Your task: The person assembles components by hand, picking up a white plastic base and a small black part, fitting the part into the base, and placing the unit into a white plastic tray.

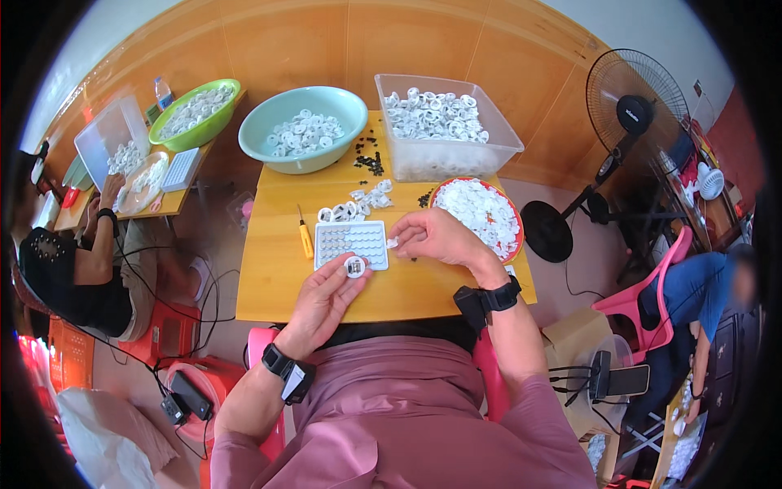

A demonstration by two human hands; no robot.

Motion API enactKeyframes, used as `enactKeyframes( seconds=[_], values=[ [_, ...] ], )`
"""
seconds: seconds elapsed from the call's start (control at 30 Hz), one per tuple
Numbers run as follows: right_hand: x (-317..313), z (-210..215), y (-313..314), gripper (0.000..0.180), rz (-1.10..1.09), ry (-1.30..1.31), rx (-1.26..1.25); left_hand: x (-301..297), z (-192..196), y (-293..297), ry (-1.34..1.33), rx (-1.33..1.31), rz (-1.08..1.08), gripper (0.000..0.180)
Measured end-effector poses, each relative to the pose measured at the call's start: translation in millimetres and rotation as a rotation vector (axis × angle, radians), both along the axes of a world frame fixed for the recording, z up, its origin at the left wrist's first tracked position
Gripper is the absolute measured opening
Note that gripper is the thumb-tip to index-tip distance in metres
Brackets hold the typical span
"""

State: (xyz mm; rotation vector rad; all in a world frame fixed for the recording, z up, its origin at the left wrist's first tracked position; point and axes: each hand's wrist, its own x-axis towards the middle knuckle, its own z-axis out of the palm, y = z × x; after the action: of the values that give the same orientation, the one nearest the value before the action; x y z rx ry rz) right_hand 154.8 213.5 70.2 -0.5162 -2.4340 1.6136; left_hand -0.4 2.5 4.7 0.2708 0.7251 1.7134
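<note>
My left hand (324, 297) grips a small round white plastic part (354, 266), its open face up with dark and metallic bits inside. To the right, my right hand (444, 238) pinches a small white plastic piece (393, 243) between thumb and fingertips. Between and just beyond both hands lies a pale molded tray (330, 230) with rows of round pockets. A screwdriver (305, 236) with a yellow handle rests left of the tray. Several white round parts (342, 213) are heaped behind it. At the right, a red-rimmed plate (519, 213) bears many small white pieces.
Along the far table edge (265, 204) stand a light-blue basin (257, 147) and a clear plastic bin (509, 147), both holding white parts. Small black pieces (371, 163) lie between them. A standing fan (631, 114) is at right. People sit at left and far right; cables trail on the floor.
</note>
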Motion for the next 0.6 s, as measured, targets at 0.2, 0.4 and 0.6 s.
enactKeyframes(
  seconds=[0.2, 0.4, 0.6],
  values=[
    [-14.4, 2.9, -17.7, 0.019, 0.005, 0.004, 0.087, -3.3, 2.6, -6.8, -0.047, 0.021, 0.032, 0.036],
    [-16.6, 5.2, -40.3, 0.015, -0.124, -0.017, 0.057, -3.3, -1.9, -3.3, -0.063, 0.036, -0.005, 0.035],
    [-27.5, -1.5, -61.6, 0.011, -0.107, 0.14, 0.211, -0.5, 3.8, -4.6, -0.048, 0.039, -0.017, 0.035]
  ],
)
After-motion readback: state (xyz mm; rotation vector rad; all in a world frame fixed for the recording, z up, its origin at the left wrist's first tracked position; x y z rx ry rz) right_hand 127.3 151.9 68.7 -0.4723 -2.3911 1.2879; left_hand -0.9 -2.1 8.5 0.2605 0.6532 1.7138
